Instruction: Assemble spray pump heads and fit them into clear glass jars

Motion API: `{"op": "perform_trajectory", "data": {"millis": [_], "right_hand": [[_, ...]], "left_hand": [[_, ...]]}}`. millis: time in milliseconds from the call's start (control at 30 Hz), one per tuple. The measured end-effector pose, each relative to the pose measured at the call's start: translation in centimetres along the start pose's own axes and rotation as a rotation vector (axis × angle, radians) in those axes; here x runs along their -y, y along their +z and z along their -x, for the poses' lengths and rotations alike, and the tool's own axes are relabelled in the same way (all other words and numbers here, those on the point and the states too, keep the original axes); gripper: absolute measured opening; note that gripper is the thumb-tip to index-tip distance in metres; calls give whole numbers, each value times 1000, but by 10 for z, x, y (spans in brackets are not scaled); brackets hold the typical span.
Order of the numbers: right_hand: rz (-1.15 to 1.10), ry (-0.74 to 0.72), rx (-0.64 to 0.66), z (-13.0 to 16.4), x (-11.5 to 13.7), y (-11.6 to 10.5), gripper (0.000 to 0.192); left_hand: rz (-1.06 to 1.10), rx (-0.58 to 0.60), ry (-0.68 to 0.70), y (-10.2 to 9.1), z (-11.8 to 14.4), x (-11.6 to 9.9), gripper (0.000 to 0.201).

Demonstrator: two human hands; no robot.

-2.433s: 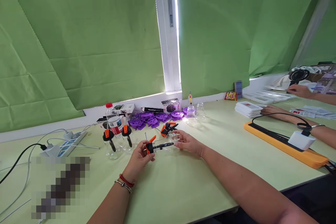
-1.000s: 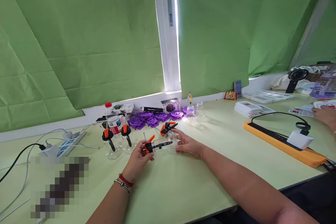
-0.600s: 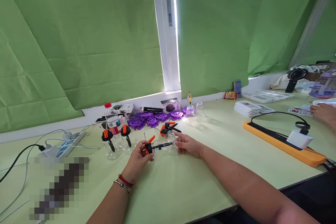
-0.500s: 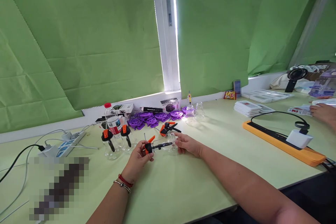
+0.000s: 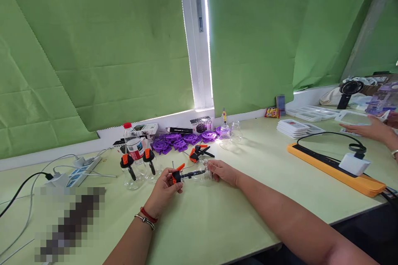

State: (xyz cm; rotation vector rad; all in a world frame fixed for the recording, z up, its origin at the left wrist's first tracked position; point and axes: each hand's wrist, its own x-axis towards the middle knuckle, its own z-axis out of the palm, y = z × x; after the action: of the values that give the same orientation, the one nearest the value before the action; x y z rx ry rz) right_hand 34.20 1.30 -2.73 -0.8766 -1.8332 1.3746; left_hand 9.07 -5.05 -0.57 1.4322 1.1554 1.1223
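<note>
My left hand is closed on a black-and-orange lid with a long dark tube. That tube points right and shows through the wall of a clear bottle tipped on its side. Around the bottle's far right end, the fingers of my right hand are wrapped. Just behind lies another black-and-orange lid with black arms. To the left, two clear bottles stand upright with black-and-orange lids on them.
Behind are purple plastic pieces, small boxes, a red-capped water bottle and clear vessels. A power strip with cables sits left, an orange strip right. Another person's hands hold a white frame at far right.
My hands keep their grips; the lid and bottle have shifted only slightly. At far right, the other person's hands have come further into view with a white frame lifted.
</note>
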Motion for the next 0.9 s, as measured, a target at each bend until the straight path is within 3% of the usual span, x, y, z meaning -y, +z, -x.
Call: {"op": "perform_trajectory", "data": {"millis": [367, 567, 633, 733, 900], "right_hand": [[-26, 138, -36, -7, -9, -1, 63], [-210, 53, 0, 3, 6, 0, 60], [-271, 39, 43, 7, 8, -2, 75], [-253, 34, 79, 7, 6, -3, 88], [-226, 20, 84, 3, -4, -3, 85]], "left_hand": [[12, 13, 21, 3, 1, 0, 41], [31, -62, 6, 3, 0, -2, 45], [38, -75, 2, 3, -1, -2, 46], [44, -71, 7, 3, -1, -1, 47], [39, -60, 4, 2, 0, -1, 45]]}}
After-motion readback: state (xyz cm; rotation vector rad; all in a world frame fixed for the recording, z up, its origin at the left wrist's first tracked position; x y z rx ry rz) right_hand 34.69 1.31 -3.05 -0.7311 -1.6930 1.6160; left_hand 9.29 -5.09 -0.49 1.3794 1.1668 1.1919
